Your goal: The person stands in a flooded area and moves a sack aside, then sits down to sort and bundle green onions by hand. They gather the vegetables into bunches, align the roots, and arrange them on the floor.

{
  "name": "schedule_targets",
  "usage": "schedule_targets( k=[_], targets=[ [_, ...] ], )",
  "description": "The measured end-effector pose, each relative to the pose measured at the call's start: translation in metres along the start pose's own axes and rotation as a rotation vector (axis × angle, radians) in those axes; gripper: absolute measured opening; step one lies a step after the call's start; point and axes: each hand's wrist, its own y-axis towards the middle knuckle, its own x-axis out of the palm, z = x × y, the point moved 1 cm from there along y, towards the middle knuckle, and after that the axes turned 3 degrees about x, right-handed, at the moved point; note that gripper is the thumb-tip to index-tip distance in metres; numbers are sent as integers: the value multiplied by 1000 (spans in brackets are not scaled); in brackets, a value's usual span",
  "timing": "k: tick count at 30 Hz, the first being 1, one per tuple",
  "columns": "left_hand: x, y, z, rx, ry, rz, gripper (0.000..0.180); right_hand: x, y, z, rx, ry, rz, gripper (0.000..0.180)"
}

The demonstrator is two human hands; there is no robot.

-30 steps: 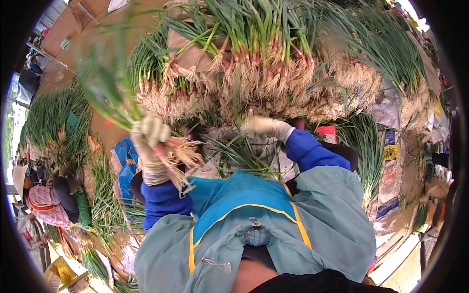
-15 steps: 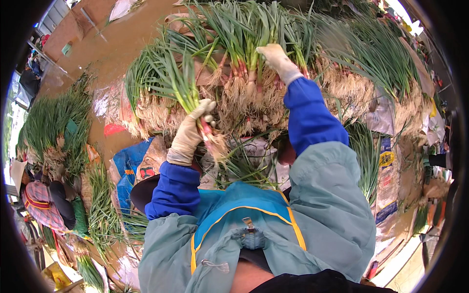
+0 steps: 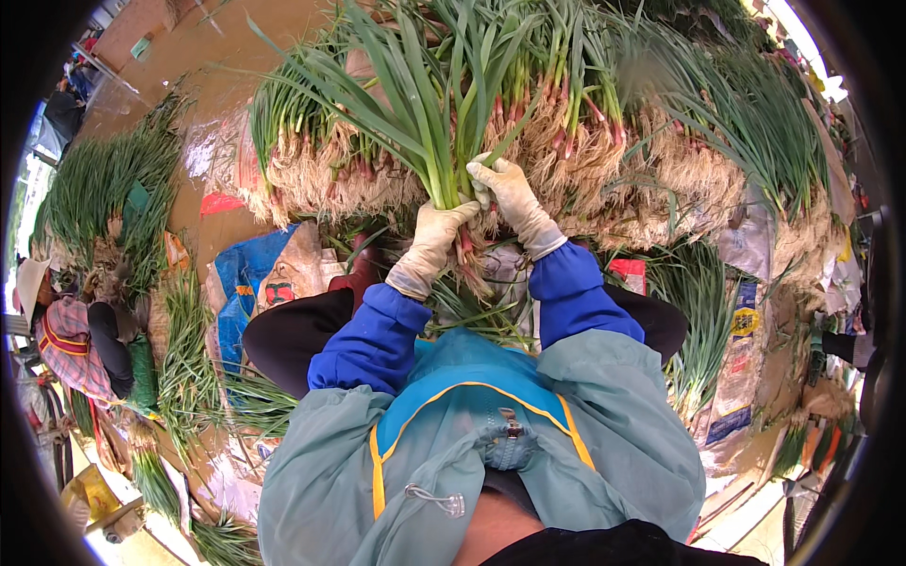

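Head-worn, one wide fisheye looks steeply down past the wearer's jacket (image 3: 623,406), the hands (image 3: 427,249) close below, near mid-view, the floor (image 3: 241,42) spreading out toward the dark round rim.

Forearms (image 3: 368,340) converge, left hand (image 3: 434,241) clenched, right hand (image 3: 511,200) curled nearby.

The spring onion bunch (image 3: 440,168) is standing root-end toward the wearer; its long green leaves are fanning away, while its reddish bases and pale roots are protruding below the left hand (image 3: 430,243).
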Motion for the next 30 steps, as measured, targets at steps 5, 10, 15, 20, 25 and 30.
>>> schedule_targets(
  k=[5, 10, 15, 20, 25, 30],
  targets=[
    [-11, 5, -6, -61, -218, -47, 11, -16, -2, -16, -78, 358, 191, 21],
    [-23, 3, -6, 2, -432, -94, 10, -59, 19, -117, -137, -102, 409, 26],
    [-25, -1, -7, 42, -508, -150, 13, -44, 24, -171, -267, -1232, 937, 45],
    [-25, -2, -11, -47, -514, -251, 11, 3, -6, -73, 243, -842, -139, 55],
    [-25, 1, -10, -120, -241, -29, 13, 30, 4, 5, -245, -1307, 26, 34],
    [-24, -10, 5, 77, -359, -108, 8, 14, 17, 40, 154, -374, 224, 38]
  ],
)
